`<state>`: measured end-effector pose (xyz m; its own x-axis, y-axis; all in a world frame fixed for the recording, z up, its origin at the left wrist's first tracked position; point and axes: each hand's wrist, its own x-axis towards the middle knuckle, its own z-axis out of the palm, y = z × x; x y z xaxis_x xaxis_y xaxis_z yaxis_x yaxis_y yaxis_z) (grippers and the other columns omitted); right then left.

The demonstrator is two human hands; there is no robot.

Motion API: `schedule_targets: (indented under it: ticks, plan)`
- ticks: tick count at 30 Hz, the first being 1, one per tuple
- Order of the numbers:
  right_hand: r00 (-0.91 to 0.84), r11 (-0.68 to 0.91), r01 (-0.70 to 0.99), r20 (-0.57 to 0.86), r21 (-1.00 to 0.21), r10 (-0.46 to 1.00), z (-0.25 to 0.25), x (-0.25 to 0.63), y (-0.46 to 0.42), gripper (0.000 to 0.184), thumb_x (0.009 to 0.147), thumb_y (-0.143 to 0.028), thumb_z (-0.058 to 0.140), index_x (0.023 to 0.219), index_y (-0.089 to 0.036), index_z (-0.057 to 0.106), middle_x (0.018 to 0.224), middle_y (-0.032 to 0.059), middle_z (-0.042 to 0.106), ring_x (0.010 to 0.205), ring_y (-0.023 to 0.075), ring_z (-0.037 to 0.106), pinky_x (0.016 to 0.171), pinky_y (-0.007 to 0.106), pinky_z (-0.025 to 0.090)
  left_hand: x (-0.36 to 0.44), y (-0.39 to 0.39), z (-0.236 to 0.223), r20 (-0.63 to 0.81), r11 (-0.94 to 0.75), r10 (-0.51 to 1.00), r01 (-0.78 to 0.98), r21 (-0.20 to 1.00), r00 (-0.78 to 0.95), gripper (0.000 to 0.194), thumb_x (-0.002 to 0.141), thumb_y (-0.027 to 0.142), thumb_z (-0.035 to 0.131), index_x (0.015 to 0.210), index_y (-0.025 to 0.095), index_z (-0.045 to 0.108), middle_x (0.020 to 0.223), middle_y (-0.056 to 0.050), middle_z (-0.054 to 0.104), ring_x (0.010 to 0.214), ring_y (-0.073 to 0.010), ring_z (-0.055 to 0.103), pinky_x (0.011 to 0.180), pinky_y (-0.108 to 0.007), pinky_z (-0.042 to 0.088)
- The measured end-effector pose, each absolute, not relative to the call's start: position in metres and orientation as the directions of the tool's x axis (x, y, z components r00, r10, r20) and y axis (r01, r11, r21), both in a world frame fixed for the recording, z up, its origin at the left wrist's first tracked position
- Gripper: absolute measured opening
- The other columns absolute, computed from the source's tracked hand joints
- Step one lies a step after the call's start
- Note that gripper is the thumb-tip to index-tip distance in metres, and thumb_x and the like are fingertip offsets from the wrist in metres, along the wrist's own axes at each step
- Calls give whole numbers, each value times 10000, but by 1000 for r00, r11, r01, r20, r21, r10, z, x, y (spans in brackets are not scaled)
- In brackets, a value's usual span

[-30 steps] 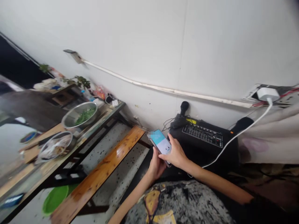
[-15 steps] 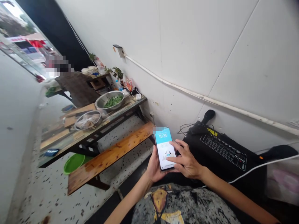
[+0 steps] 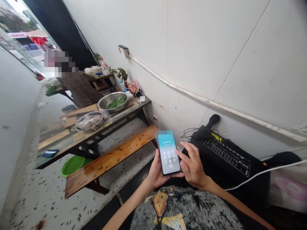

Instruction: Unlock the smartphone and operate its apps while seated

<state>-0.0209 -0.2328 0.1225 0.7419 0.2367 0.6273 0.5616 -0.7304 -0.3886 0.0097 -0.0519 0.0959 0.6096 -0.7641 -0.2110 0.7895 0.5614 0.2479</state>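
Left of the black speaker (image 3: 227, 158), our left hand (image 3: 156, 173) cups the phone (image 3: 169, 158) from below; its long axis runs away from us, top end tipped slightly left, screen facing us. Nearer the speaker, our right hand (image 3: 194, 166) has loosely spread fingers; whether they touch glass, we cannot tell.

Counter (image 3: 78, 136), patchy planked top. On it: metal bowl (image 3: 103, 103) of green vegetables (image 3: 116, 102); smaller bowl (image 3: 101, 120) just beside, clear plastic bag (image 3: 89, 122) inside; wooden boards (image 3: 70, 121) beyond; dark-blue packet (image 3: 50, 153) at near edge; white adapter (image 3: 142, 98) at wall end.
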Motion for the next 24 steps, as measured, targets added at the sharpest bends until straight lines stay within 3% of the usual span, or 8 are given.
schedule_targets:
  ticks: [6, 16, 24]
  plan:
    - [716, -773, 563, 639, -291, 281, 126, -28, -219, 394, 925, -312, 435, 1209, -120, 628, 1464, 181, 324, 1289, 377, 305, 1026, 569, 338, 9, -55, 98, -249, 538, -756, 791, 290, 605, 722, 906, 691, 351, 1300, 126, 569, 1263, -172, 599, 945, -286, 658, 683, -362, 560]
    - [715, -820, 519, 649, -242, 260, 129, -29, -217, 420, 932, -327, 424, 1248, -105, 589, 1474, 211, 308, 1281, 395, 316, 990, 598, 342, 7, -52, 98, -252, 518, -767, 801, 300, 590, 743, 913, 689, 329, 1334, 113, 535, 1274, -185, 590, 1096, -333, 601, 912, -487, 481]
    - [664, -798, 554, 704, -236, 253, 125, -38, -220, 384, 894, -230, 447, 1225, -81, 573, 1405, 213, 401, 1258, 383, 364, 971, 581, 387, 4, -53, 104, -261, 520, -763, 801, 297, 592, 747, 914, 690, 319, 1289, 96, 575, 1266, -186, 597, 1125, -343, 585, 921, -483, 473]
